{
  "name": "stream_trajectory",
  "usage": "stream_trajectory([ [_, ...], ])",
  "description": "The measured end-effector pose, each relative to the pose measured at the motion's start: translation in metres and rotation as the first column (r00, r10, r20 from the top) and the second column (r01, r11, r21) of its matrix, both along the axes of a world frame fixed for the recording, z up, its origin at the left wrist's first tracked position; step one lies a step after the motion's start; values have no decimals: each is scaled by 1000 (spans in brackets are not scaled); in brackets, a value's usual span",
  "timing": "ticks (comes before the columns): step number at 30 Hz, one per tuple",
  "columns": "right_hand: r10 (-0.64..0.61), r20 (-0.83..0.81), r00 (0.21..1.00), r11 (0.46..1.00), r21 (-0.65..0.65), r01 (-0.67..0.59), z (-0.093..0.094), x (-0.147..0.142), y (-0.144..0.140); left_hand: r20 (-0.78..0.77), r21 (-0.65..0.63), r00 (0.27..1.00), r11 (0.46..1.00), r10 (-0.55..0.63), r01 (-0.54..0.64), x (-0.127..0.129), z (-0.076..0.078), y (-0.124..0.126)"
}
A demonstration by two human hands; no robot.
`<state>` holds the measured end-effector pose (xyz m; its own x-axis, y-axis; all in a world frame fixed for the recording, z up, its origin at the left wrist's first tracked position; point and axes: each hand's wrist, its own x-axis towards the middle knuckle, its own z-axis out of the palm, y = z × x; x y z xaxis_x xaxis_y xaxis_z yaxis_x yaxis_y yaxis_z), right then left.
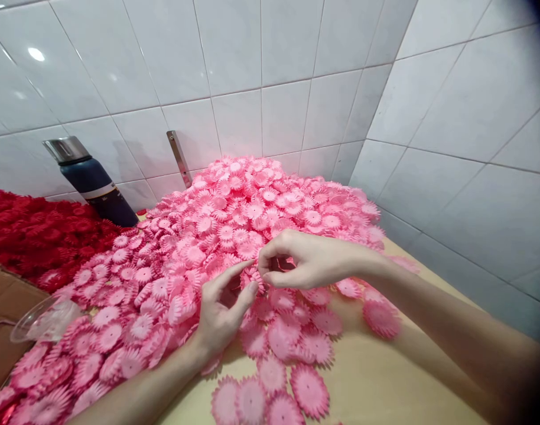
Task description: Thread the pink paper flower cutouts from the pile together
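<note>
Between the thumb and index finger of my left hand [221, 307] is a small pink scalloped petal disc [253, 276], partly hidden by the fingers. Just to its right, my right hand [301, 260] is curled with thumb and fingertips drawn together at the disc's edge. What these fingertips pinch is too small to make out. Both hands hover in front of a large heap of pink petal discs [234, 206], many with a small hole in the middle. Below the hands, several loose pink discs [309, 391] lie flat on the yellowish tabletop [363, 378].
A dark blue bottle [99, 186] with a metal cap leans at the back left, beside a red petal pile [35, 233]. At the left edge are a cardboard box [6, 313] and a clear plastic lid [44, 321]. White tiled walls [288, 53] close off the back and right.
</note>
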<state>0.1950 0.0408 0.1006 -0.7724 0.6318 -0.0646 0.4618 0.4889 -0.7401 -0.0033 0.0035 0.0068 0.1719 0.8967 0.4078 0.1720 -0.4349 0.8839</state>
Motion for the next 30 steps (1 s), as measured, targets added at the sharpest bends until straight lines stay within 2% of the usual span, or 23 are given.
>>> stream_trajectory([
  [4,-14,-11,1000,1000,27,14,1,2,0,25,-10,999,999,40,-40,1,-2,-1],
  [7,-33,-18,999,998,43,34,1,2,0,122,-74,992,997,24,-15,5,-2,-2],
  [10,-24,-15,1000,999,48,24,0,1,0,203,-64,979,998,15,-2,7,-1,-2],
  [13,-9,-11,1000,999,42,10,-1,0,1,165,-21,986,999,-35,39,7,0,-1],
  [17,-1,7,1000,999,37,1,0,-1,-1,95,-28,992,995,-88,92,4,2,1],
  [22,0,20,1000,998,57,-1,-1,0,-1,28,26,999,999,-23,23,3,2,0],
  [26,-64,35,997,982,178,57,-4,2,1,-29,80,999,996,39,-37,3,2,1],
  [30,-179,79,981,920,368,138,-5,9,7,-76,120,993,989,90,-81,3,2,1],
])
